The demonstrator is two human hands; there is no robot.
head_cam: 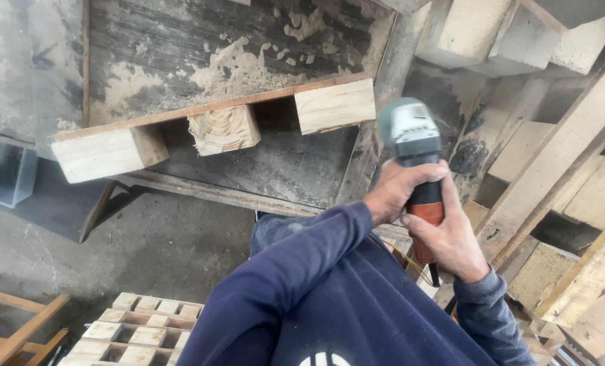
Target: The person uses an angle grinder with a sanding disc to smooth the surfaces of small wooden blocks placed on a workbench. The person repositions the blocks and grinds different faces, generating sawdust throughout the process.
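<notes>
The angle grinder (416, 159) is held in both hands. The left hand (396, 191) is closed around the body just behind the grey head, and the right hand (451, 237) is closed around the orange rear grip directly below the left. The head of the tool projects above both hands; the disc is blurred and its condition cannot be told.

Risks judged from this position:

1. Kickback is possible if the disc catches an edge of the planks (560, 169) stacked to the right of the hands, as the tool is held near them.
2. The cable (435, 272) hangs from the rear grip, below the right hand and against the dark blue sleeve (289, 271). A snag may be caused there.
3. The left hand sits near the head, so a slip forward may bring the fingers to the disc.

A pallet (214, 129) with 3 pale end blocks stands to the left of the hands, well apart from the tool. Loose sawdust lies on its board.
</notes>
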